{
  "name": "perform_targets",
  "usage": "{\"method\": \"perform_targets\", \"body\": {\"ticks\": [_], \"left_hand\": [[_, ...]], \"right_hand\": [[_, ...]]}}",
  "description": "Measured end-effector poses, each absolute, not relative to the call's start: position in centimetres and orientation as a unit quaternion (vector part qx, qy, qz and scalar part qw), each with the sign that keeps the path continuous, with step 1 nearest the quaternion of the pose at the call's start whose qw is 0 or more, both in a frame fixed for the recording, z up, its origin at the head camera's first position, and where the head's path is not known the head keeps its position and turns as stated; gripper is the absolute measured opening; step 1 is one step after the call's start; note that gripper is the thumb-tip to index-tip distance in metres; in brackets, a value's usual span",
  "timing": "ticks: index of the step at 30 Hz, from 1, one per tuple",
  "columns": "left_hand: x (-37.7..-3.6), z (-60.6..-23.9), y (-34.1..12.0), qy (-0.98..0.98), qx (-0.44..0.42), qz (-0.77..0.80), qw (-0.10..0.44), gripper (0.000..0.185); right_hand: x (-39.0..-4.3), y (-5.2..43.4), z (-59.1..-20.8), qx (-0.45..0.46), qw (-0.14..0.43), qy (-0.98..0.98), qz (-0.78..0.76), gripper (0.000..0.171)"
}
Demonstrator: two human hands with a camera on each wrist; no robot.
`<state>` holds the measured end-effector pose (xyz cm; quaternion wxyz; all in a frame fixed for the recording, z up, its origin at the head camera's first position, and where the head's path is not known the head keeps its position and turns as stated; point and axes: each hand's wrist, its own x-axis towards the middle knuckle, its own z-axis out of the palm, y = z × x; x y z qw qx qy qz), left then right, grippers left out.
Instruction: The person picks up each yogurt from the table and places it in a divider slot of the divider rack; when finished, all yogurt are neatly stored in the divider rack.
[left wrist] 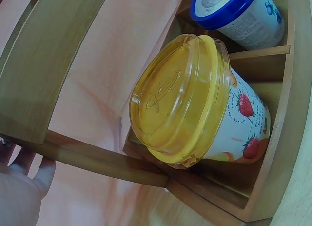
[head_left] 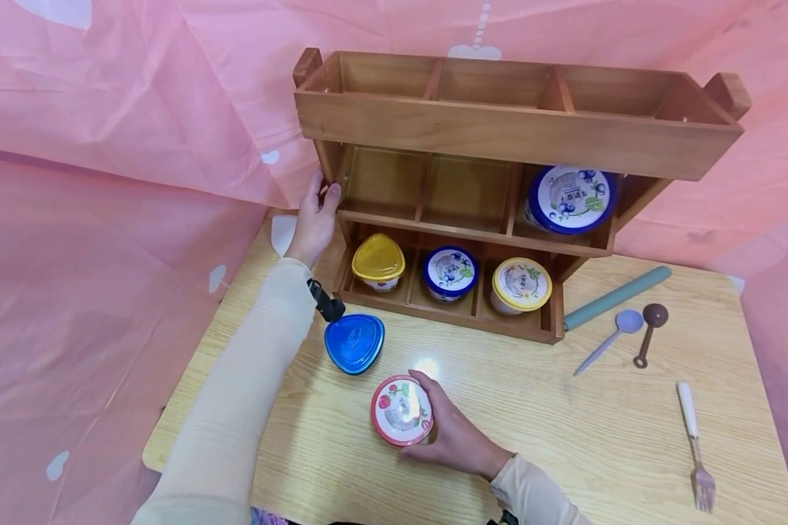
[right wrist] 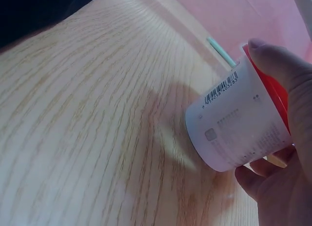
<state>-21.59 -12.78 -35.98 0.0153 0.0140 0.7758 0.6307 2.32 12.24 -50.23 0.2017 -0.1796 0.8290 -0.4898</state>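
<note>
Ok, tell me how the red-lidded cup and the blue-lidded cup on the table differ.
The red-lidded cup has a round lid with printed fruit; the blue-lidded cup has a plain, rounded-triangle lid. The right hand grips the red-lidded cup, while the blue-lidded cup stands untouched beside the left forearm. Both sit on the table.

Left hand [head_left: 315,211] reaches forward, fingers gripping — right hand [head_left: 448,430] curled, holding.

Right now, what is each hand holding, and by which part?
The right hand grips the red-lidded cup around its side wall. The left hand holds the wooden rack by its left upright.
</note>
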Motion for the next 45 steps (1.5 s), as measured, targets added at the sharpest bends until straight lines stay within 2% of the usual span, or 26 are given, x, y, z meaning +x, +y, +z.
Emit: {"method": "perform_targets", "body": {"ticks": [7,18,31,39,45], "left_hand": [[-21.7,-36.1,-12.8,0.774,0.014,0.633,0.015,0.052],[-21.7,-36.1,-12.8,0.774,0.016,0.632,0.012,0.052],[-21.6,-36.0,-13.0,0.784,0.022,0.621,0.017,0.054],[-21.9,-36.3,-12.9,0.773,0.028,0.634,0.002,0.053],[-21.8,-36.3,-12.8,0.772,0.022,0.635,0.0,0.053]], "right_hand": [[2.3,12.5,-50.1,-0.168,0.172,0.836,-0.493,0.114],[0.8,14.6,-46.6,-0.145,0.12,0.843,-0.504,0.113],[0.0,15.9,-43.6,-0.177,0.062,0.837,-0.514,0.115],[-1.2,16.3,-40.3,-0.193,0.003,0.844,-0.501,0.119],[-2.1,17.0,-37.5,-0.163,-0.043,0.858,-0.485,0.123]]}}
